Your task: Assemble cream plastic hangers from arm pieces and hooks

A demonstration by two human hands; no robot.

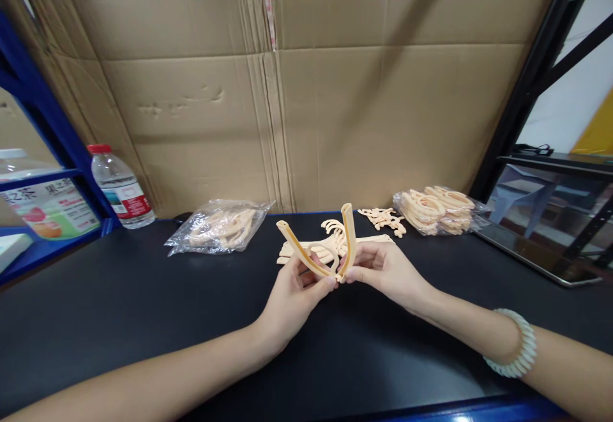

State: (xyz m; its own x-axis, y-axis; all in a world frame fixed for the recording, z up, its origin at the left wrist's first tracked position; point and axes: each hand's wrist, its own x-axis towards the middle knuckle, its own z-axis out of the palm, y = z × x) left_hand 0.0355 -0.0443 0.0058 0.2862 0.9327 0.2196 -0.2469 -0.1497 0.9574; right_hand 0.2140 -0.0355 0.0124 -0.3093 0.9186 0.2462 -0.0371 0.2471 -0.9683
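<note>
My left hand (301, 286) pinches a curved pale wooden strip (306, 259) near its lower end. Between the fingers of my right hand (385, 272) is a second pale wooden strip (349, 233), which rises more steeply. The lower ends of both strips meet in a V, held above the black table; whether they are joined I cannot tell. A thin curved wooden piece (335, 257) shows between them, partly covered by the left strip and fingers. Just behind, flat wooden pieces (380, 239) and curled wooden pieces (330, 225) lie on the table, partly hidden by my hands.
Small branching wooden pieces (383, 218) lie farther back. Clear plastic bags of wooden parts stand on both sides, one left bag (220, 227) and one right bag (433, 210). A water bottle (122, 186) stands back left. Cardboard (191, 109) walls the black table's (143, 307) far edge.
</note>
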